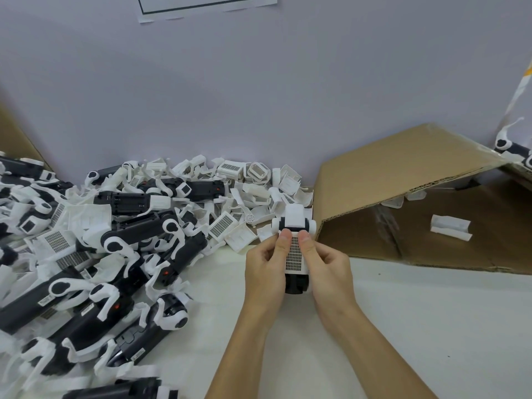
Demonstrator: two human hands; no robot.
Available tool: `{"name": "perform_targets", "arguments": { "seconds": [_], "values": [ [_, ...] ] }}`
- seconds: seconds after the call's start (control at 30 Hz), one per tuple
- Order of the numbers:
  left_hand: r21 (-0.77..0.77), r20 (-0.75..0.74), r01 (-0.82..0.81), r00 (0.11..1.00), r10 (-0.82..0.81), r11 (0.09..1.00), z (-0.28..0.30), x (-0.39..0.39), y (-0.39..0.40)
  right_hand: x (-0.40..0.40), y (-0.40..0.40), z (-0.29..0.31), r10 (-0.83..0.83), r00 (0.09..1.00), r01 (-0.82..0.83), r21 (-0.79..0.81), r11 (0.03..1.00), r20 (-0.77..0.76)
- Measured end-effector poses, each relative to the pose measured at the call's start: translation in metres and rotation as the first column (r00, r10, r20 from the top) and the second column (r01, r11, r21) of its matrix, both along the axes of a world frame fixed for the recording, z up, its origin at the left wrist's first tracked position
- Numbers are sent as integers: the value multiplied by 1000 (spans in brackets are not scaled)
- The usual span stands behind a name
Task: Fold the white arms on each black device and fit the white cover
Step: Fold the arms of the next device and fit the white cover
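Nearest us, both forearms run up from the bottom edge to the centre of the white table. We've got one black device btwn the two hands, long axis running near-to-far, its dark near end showing just below the palms. Left hand wraps the device's left side, fingers curled under & round it, thumb on top; right hand mirrors it on the right side. Both thumbs press down on the far part of the white cover, either side of its gridded label, so the cover lies right under the thumb tips, lengthwise along the body. Just beyond the thumbs the folded white arms sit tucked at the far end, w/ rounded hubs left & right. We reckon the arms are done on this unit and the cover is being seated; what matters next is pushing straight down or along that long axis w/ even thumb pressure. Neither hand is nearer, they're level. Whether the cover has clicked home we can't tell. To the left, a big pile of devices waits, arms splayed. Farther back, loose covers heap against the wall. Right & far, an open cardboard box lies w/ a flap up.
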State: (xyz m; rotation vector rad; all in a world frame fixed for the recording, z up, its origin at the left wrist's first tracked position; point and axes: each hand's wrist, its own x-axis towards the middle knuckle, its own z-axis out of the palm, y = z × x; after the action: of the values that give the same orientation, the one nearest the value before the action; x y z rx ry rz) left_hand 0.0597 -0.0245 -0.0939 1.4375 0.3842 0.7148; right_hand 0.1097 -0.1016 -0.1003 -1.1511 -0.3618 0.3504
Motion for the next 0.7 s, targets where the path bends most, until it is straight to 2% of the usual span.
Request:
{"name": "perform_targets", "arguments": {
  "seconds": [0.1, 0.17, 0.23, 0.33, 0.4, 0.5, 0.63, 0.7],
  "values": [
    [-35, 11, 97, 995, -97, 995, 1, -1, 2, 1, 0, 0, 28, 1000, -29, -23, 999, -10],
    [12, -13, 59, 998, -59, 998, 0, 0, 1, 3, -2, 1, 58, 998, -58, 0, 998, -19],
    [74, -35, -18, 999, 21, 997, -2, 2, 0, 4, -3, -1, 61, 998, -60, -16, 998, 34],
    [123, -33, -71, 997, 75, 990, -3, 3, -2, 5, -1, -5, -7, 988, 25, -108, 994, 157],
    [125, -31, -84, 996, 88, 989, -3, 4, -2, 5, 0, -7, -31, 982, 53, -115, 992, 184],
    [57, -33, -28, 999, 30, 998, -3, 4, 2, 6, 1, -7, 3, 985, 12, -83, 996, 175],
    [-126, -4, 137, 990, -138, 983, -2, -3, 12, 11, -2, -8, 111, 987, -111, -10, 994, 115],
    [-107, -1, 172, 985, -173, 979, -1, -5, 15, 15, -6, -9, 194, 976, -197, 18, 980, 102]
  ]
}}
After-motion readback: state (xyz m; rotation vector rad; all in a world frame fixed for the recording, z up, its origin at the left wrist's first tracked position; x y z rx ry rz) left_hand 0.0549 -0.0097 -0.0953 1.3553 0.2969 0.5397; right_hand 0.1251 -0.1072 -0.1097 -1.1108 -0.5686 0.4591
